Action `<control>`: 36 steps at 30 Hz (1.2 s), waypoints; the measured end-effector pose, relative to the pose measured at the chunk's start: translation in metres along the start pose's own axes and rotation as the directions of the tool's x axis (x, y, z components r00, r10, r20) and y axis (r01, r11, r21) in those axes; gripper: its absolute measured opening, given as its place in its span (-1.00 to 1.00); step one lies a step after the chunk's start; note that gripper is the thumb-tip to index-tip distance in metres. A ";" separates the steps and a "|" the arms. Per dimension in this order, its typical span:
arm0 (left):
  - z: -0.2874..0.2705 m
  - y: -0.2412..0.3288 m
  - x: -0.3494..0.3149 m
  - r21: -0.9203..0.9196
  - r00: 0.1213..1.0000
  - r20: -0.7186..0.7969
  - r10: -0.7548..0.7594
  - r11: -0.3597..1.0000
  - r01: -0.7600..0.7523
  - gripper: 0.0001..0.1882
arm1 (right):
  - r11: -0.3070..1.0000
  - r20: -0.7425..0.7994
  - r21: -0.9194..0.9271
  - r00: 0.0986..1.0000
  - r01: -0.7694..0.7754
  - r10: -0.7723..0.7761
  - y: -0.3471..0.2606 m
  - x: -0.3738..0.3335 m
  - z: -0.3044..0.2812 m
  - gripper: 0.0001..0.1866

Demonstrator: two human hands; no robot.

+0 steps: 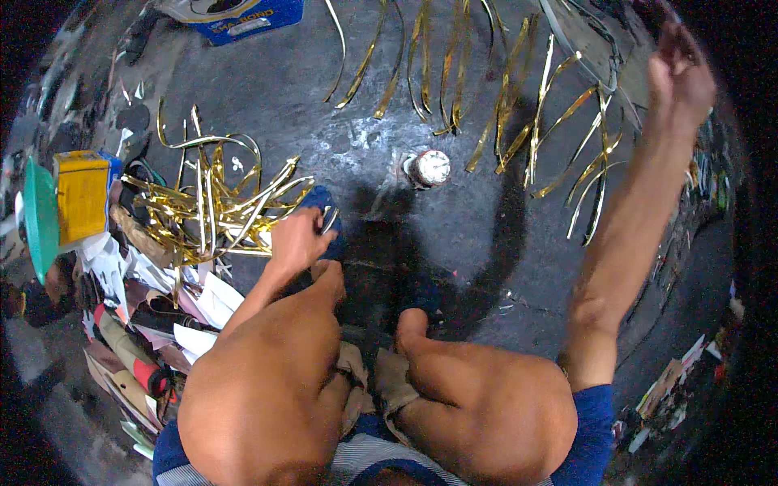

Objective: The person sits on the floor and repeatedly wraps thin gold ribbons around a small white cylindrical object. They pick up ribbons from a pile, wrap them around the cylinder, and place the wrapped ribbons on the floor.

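Note:
My left hand (pixel 298 241) is closed, its fingers pinched beside a short shiny curl of strip that shows at the fingertips. It is at the right end of a tangled heap of shiny gold strips (pixel 207 202), close to my left foot. My right arm is stretched far out to the upper right. My right hand (pixel 683 81) is blurred there, and I cannot make out anything in its fingers. Near it, more gold strips (pixel 519 97) lie apart in a loose row across the dark floor.
A small round can (pixel 432 168) with a whitish top stands mid-floor. At left are a yellow container (pixel 82 197), a green disc-shaped thing (pixel 40 219) and scraps of paper and material (pixel 134 324). A blue box (pixel 247 20) sits at the far edge. More scraps (pixel 668 389) lie at right.

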State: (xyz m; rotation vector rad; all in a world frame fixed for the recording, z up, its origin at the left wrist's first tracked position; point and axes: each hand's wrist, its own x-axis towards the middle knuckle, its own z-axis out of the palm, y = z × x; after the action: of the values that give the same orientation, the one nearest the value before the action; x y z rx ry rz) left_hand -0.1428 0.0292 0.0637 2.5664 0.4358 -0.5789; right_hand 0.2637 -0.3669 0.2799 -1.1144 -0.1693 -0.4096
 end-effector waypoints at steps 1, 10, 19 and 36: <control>0.006 -0.006 -0.009 0.022 1.000 0.007 -0.013 1.000 0.012 -0.80 | 0.997 -0.062 -0.068 0.997 -0.043 0.039 0.024 -0.023 -0.006 -0.86; 0.029 -0.029 0.024 -0.402 0.953 -0.292 0.077 0.894 -0.195 -0.89 | 0.622 -0.429 -0.153 0.619 -0.768 0.658 0.198 -0.318 -0.066 -0.84; 0.003 0.014 0.103 -0.608 0.975 -0.115 0.190 0.762 -0.221 -0.72 | 0.509 0.351 -0.854 0.843 0.109 0.408 0.160 -0.371 0.013 -0.29; 0.007 0.053 0.077 -0.825 0.791 0.485 0.373 -0.104 0.556 -0.62 | 0.602 -0.058 -0.743 0.923 -0.293 0.379 0.137 -0.366 -0.004 -0.22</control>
State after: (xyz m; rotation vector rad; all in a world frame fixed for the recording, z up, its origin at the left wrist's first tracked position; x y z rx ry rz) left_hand -0.0576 -0.0029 0.0415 0.6299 0.5198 -0.6696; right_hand -0.0154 -0.2328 0.0420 -1.9533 0.1458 -0.0498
